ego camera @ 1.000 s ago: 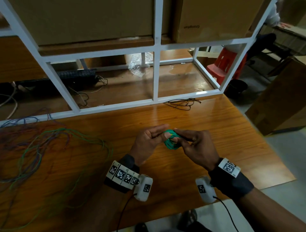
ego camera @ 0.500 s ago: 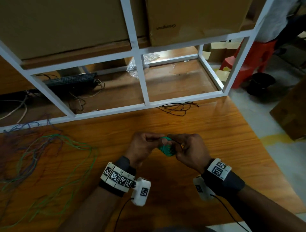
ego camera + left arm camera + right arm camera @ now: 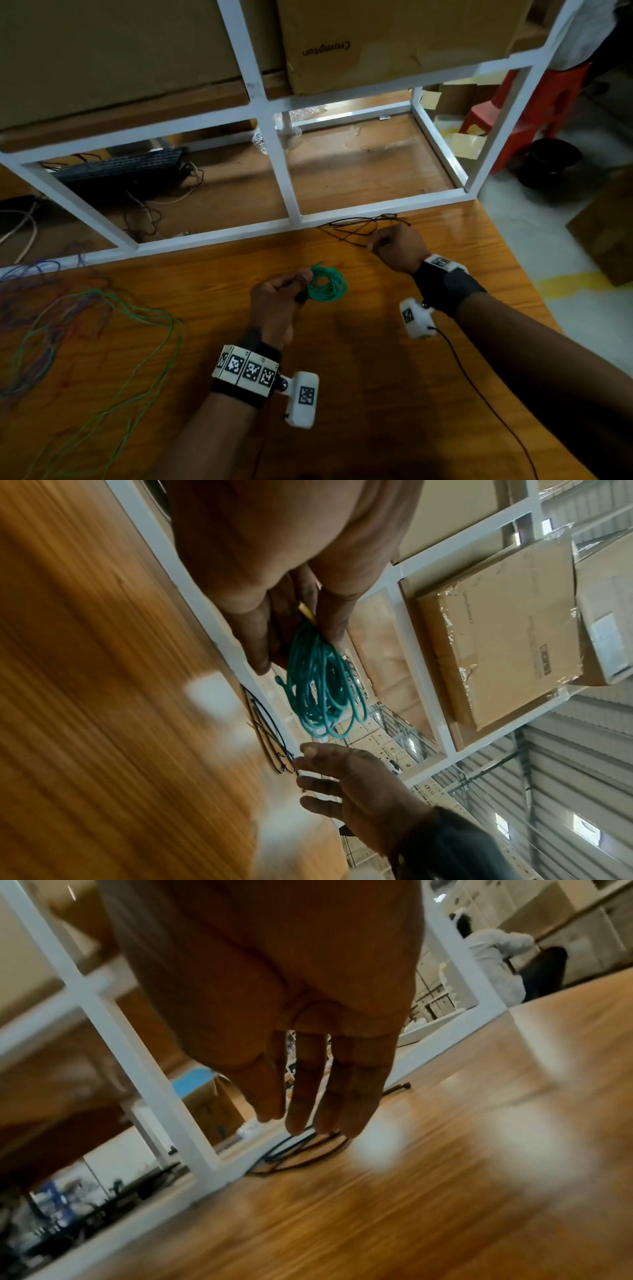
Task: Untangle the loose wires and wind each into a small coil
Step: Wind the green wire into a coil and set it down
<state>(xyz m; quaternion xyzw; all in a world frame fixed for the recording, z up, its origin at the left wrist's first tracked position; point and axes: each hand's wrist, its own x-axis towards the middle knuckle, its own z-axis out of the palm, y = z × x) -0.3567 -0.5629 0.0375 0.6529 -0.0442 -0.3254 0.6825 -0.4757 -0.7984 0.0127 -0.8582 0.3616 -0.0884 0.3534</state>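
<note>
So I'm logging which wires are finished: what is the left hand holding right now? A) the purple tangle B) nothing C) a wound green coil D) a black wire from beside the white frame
C: the left hand pinches the wound green coil, seen hanging from its fingers in the left wrist view, while the right hand reaches open toward the black wire.

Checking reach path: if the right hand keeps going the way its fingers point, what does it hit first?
Most likely the black wire lying on the table; the right hand points its straight fingers down at it. Contact is unclear.
</note>
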